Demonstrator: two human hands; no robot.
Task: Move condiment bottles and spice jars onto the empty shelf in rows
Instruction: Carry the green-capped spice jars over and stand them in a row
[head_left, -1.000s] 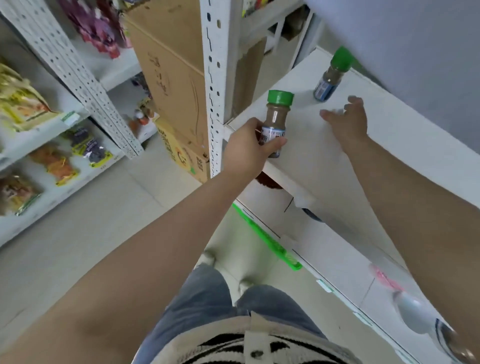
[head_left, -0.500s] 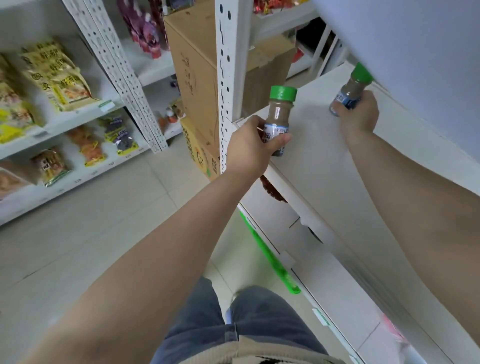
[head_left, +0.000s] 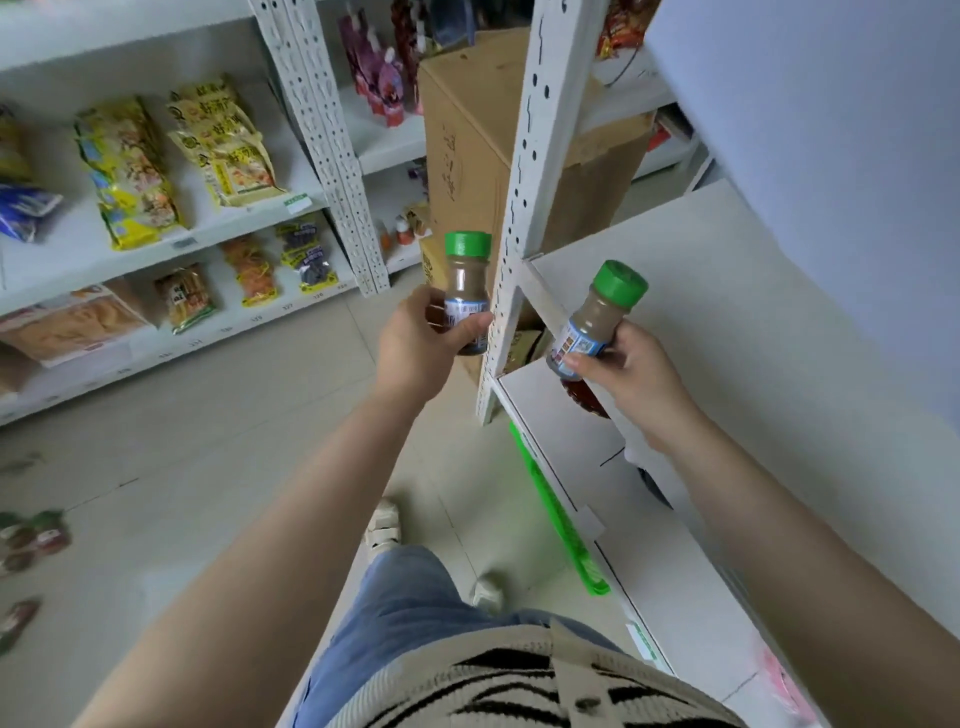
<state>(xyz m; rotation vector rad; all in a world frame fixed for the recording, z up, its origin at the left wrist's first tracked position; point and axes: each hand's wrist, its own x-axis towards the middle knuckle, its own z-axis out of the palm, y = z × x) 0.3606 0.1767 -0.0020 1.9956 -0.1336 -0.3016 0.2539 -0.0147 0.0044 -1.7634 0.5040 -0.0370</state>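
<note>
My left hand (head_left: 423, 345) grips a green-capped spice jar (head_left: 466, 283) of brown powder, upright, in the aisle just left of the white shelf post (head_left: 524, 208). In my right hand (head_left: 631, 371) is a second green-capped spice jar (head_left: 597, 317), tilted to the right, held over the front edge of the white shelf (head_left: 753, 338). Nothing stands on the visible part of that shelf. A dark red bottle (head_left: 587, 397) shows partly on the lower shelf (head_left: 545, 410), under my right hand.
A tall cardboard box (head_left: 483, 140) stands behind the post. Across the aisle, white racks (head_left: 249, 218) hold snack bags. Small packets (head_left: 31, 540) lie on the floor at the left. A green strip (head_left: 558, 512) runs along the lower shelf edge.
My right hand has lifted the far jar off the shelf and drawn it back toward me. My left hand has pulled its jar away from the shelf, out to the left of the post.
</note>
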